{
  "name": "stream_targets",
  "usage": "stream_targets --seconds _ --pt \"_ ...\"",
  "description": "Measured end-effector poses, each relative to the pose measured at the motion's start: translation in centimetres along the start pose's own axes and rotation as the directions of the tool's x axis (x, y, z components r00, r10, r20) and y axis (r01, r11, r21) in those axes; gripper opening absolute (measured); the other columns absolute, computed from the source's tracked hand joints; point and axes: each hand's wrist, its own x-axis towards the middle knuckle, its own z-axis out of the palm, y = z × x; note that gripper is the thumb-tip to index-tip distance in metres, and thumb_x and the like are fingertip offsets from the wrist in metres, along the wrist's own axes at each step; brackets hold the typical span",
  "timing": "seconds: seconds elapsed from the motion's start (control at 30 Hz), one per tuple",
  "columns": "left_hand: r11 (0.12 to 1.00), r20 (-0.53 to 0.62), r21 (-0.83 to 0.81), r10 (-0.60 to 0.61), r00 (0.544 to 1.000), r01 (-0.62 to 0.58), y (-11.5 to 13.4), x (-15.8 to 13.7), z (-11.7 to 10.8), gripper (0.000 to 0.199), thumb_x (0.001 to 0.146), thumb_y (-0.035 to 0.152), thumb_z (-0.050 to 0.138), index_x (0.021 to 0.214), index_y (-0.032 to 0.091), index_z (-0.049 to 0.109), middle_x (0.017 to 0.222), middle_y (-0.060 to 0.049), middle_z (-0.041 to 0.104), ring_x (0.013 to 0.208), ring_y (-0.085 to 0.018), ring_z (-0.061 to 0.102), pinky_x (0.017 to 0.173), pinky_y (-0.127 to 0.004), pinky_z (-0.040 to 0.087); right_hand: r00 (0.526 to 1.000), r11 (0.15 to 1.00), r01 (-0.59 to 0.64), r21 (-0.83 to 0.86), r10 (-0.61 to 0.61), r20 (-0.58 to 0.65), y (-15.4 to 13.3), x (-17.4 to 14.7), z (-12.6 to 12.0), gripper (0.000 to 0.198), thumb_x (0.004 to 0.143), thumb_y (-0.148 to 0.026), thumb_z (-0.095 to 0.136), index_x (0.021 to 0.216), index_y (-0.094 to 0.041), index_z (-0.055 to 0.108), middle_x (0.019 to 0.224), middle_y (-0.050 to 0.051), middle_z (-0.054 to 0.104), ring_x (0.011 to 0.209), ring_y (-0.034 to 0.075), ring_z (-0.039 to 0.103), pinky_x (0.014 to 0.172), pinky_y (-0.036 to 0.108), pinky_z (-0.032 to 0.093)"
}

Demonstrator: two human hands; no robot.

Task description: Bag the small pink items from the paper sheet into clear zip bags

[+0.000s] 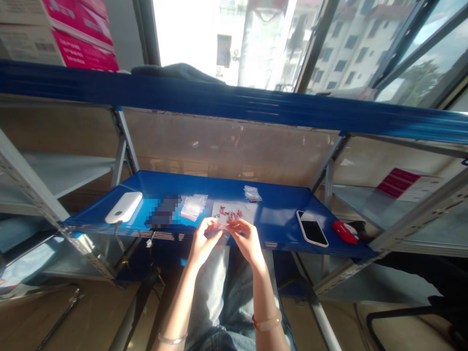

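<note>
Head view: left hand (204,239) and right hand (249,241), close together, pinched what looked like a small clear bag (222,225) above the front edge of the blue shelf (283,200), probably to steady it. Just beyond, small red pieces (234,214) lay on a white sheet (250,208), presumably gathered within reach; flat clear bags (193,206) lay to its left.

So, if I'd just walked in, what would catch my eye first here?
Probably the sunlit left hand and right hand, close together at the front edge of the blue table, by small reddish pieces on a pale sheet. Next might come the bright window behind, and the pink-and-white boxes stacked at upper left.
</note>
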Motion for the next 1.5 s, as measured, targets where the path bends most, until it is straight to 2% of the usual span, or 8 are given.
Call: stream_targets --seconds 0.13,0.23,0.37,0.53,0.8,0.97,1.3,1.5 --pt "1.0 -0.017 -0.007 -0.004 1.0 0.004 -0.4 -0.1 0.9 0.023 0.075 0.041 0.064 0.08 0.019 0.06 0.079 -0.001 0.066 0.079 -0.019 0.065 0.075 -0.031 0.051 0.995 0.988 -0.051 0.144 0.062 -0.073 1.5 0.6 -1.9 0.028 0.065 -0.04 0.072 0.078 -0.016 0.065 0.081 0.009 0.07 0.076 0.023 0.065 0.072 0.034 0.051" --pt "0.999 -0.013 -0.035 -0.024 1.0 0.024 -0.3 -0.2 1.3 0.023 0.075 0.04 0.065 0.081 0.018 0.062 0.079 -0.002 0.069 0.078 -0.02 0.067 0.075 -0.031 0.05 0.993 0.972 -0.116 0.205 0.118 0.005 1.9 0.7 -3.0 0.035 0.062 -0.045 0.075 0.079 -0.016 0.066 0.084 0.009 0.07 0.077 0.023 0.064 0.072 0.034 0.051" --pt "0.996 -0.02 -0.057 -0.067 0.998 0.065 -0.1 -0.3 1.5 0.026 0.075 0.041 0.065 0.085 0.017 0.062 0.079 -0.003 0.071 0.075 -0.021 0.068 0.072 -0.031 0.051 0.983 0.974 -0.157 0.162 0.138 0.12 2.2 0.5 -3.8 0.034 0.066 -0.048 0.072 0.074 -0.016 0.066 0.078 0.007 0.069 0.076 0.021 0.063 0.072 0.032 0.049" --pt "0.992 -0.029 -0.079 -0.097 0.995 0.094 -0.1 -0.3 1.6 0.027 0.074 0.041 0.065 0.083 0.016 0.061 0.08 -0.005 0.071 0.075 -0.021 0.069 0.071 -0.031 0.053 0.985 0.968 -0.153 0.2 0.132 0.114 2.3 0.5 -3.9 0.032 0.067 -0.047 0.071 0.072 -0.016 0.065 0.077 0.005 0.068 0.075 0.019 0.061 0.071 0.029 0.047" --pt "0.996 -0.037 -0.051 -0.075 0.996 0.073 -0.7 -0.3 1.8 0.025 0.074 0.039 0.065 0.083 0.017 0.063 0.082 -0.005 0.072 0.074 -0.021 0.069 0.067 -0.03 0.053 0.972 0.978 -0.205 0.044 0.198 0.129 2.3 0.2 -4.6 0.035 0.067 -0.05 0.069 0.073 -0.016 0.068 0.073 0.005 0.068 0.072 0.019 0.061 0.067 0.028 0.045" --pt "0.996 -0.031 -0.055 -0.077 0.997 0.075 -1.2 -0.4 2.1 0.026 0.076 0.041 0.064 0.085 0.016 0.063 0.084 -0.006 0.072 0.074 -0.021 0.068 0.06 -0.028 0.052 0.97 0.974 -0.219 0.051 0.211 0.124 2.8 0.3 -4.7 0.034 0.067 -0.051 0.069 0.07 -0.017 0.066 0.071 0.004 0.066 0.07 0.019 0.06 0.067 0.028 0.043" --pt "0.999 -0.02 -0.015 -0.049 0.999 0.048 -0.9 -0.6 2.2 0.027 0.078 0.043 0.059 0.085 0.017 0.062 0.084 -0.005 0.071 0.082 -0.023 0.068 0.078 -0.032 0.052 0.987 0.982 -0.149 0.114 0.14 0.082 3.4 0.6 -4.5 0.032 0.069 -0.047 0.068 0.072 -0.016 0.065 0.072 0.004 0.065 0.071 0.018 0.058 0.07 0.028 0.042" --pt "0.998 -0.005 -0.016 -0.061 0.998 0.061 -0.6 -0.5 2.2 0.031 0.07 0.047 0.066 0.082 0.018 0.064 0.088 -0.008 0.071 0.089 -0.026 0.067 0.08 -0.035 0.05 0.988 0.987 -0.139 0.083 0.132 0.083 3.9 0.7 -4.8 0.034 0.069 -0.049 0.069 0.071 -0.015 0.065 0.072 0.004 0.065 0.071 0.018 0.058 0.069 0.028 0.042"
